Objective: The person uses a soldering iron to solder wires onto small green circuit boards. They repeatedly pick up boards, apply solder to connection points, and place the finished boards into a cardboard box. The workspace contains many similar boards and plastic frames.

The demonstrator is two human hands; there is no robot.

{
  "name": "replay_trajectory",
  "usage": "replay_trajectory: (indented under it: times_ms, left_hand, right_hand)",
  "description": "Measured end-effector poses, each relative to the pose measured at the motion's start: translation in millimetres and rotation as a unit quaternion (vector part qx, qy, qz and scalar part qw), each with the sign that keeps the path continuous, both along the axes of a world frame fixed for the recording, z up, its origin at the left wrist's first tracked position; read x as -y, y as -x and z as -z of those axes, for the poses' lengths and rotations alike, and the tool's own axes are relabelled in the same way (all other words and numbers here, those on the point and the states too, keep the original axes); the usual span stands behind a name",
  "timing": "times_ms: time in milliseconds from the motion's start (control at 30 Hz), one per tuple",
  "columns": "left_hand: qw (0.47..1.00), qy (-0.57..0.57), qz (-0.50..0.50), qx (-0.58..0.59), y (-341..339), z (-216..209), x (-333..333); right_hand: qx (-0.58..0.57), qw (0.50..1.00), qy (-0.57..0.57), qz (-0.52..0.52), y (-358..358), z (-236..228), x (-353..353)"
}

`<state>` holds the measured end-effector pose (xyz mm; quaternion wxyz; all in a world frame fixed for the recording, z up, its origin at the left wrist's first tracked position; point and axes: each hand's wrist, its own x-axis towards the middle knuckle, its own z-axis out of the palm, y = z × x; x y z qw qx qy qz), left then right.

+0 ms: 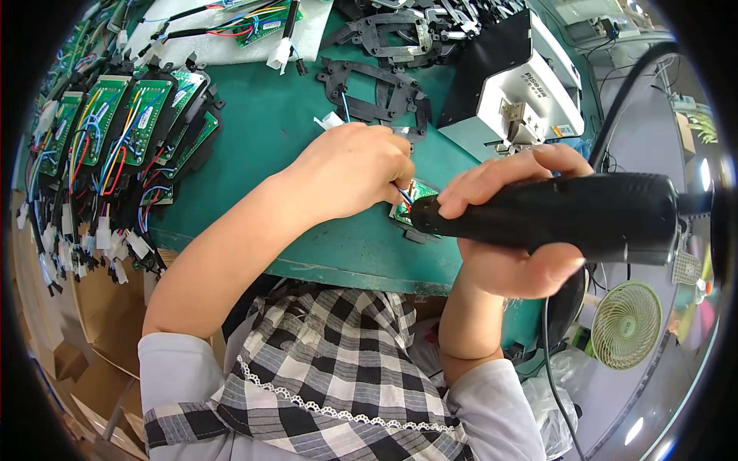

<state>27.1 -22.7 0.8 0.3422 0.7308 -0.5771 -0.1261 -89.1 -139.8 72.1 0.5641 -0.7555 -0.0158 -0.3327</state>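
Head view: a small green circuit board [421,189] with blue and red wires [405,197] lies on the teal-green tabletop [261,115]. At its ten o'clock the bare left hand [357,169] has its fingertips together by the wires, whether clamped on them I cannot tell, while at three o'clock the bare right hand [511,270] is wrapped round a black, cylindrical, corded tool [553,215]. Fastening the board seems the step in hand, the next move calling for a steady tool nose clear of the wires.
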Motion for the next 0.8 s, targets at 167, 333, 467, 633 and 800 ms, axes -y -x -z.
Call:
replay_trajectory:
  times_ms: [167,333,467,633,800]
  left_hand:
    - [1.000,0.012,-0.005,0.008,0.7,0.4,-2.4]
    - [1.000,0.000,-0.016,0.001,4.4,0.9,-4.1]
    - [1.000,0.006,-0.018,0.013,4.0,1.5,-4.8]
    - [1.000,-0.004,-0.018,0.002,4.0,0.6,-4.4]
    - [0.994,0.044,-0.013,0.096,14.7,-7.3,-19.7]
  right_hand:
    - [-0.029,0.998,0.048,-0.014,-3.3,0.3,0.4]
    - [-0.037,0.999,-0.029,-0.026,-5.5,0.3,-5.3]
    - [-0.018,0.995,-0.049,-0.084,-7.6,7.8,1.4]
    - [-0.025,0.996,0.009,-0.082,-8.9,11.7,2.4]
    - [0.148,0.959,-0.243,-0.018,2.7,-2.0,34.7]
